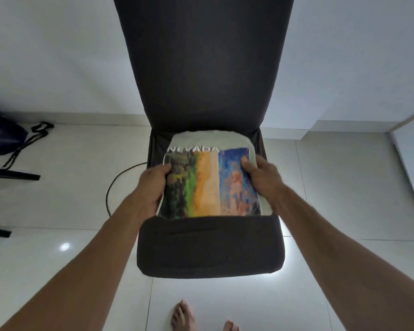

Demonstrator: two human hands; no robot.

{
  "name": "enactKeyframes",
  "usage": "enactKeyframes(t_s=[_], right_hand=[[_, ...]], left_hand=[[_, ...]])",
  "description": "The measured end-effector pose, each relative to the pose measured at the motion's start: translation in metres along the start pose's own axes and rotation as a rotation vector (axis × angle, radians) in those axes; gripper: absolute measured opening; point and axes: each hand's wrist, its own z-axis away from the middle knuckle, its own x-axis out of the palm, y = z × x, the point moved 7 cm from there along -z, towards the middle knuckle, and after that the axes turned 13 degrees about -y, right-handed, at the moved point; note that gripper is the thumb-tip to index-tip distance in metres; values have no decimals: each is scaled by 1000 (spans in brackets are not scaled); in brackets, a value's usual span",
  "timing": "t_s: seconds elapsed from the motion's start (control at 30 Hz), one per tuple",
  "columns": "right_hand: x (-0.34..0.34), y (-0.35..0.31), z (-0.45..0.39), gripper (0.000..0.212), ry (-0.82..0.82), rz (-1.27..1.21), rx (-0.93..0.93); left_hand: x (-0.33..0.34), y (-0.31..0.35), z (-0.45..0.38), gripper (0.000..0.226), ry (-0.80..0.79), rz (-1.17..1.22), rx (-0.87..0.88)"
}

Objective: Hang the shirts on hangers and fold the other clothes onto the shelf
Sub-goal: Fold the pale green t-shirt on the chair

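Observation:
A folded pale T-shirt [208, 182] with a colourful print and the word NEVADA lies on the seat of a dark grey chair [210, 247]. My left hand [153, 187] grips the shirt's left edge, thumb on top of the print. My right hand [263, 177] grips its right edge the same way, thumb on the blue part. The fingers of both hands are hidden under the fabric.
The chair's tall backrest [201, 63] stands against a white wall. A dark drawstring bag [3, 137] lies on the tiled floor at the left, near black furniture legs [12, 175]. A black cable [120, 182] curls beside the chair. My bare feet [184, 316] are below.

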Motion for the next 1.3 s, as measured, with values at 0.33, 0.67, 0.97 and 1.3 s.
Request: enactKeyframes(t_s=[0.33,0.67,0.97,1.3], right_hand=[[28,143,25,23,4,127,200],[29,134,45,21,216,538,198],[93,123,-8,83,-29,964,-196],[55,89,-73,65,153,1043,-78]], left_hand=[[-24,-136,-13,30,91,-482,-130],[-29,-137,4,38,324,-1036,2],[50,-126,-36,66,113,-1240,535],[35,-76,-102,71,285,-1422,327]])
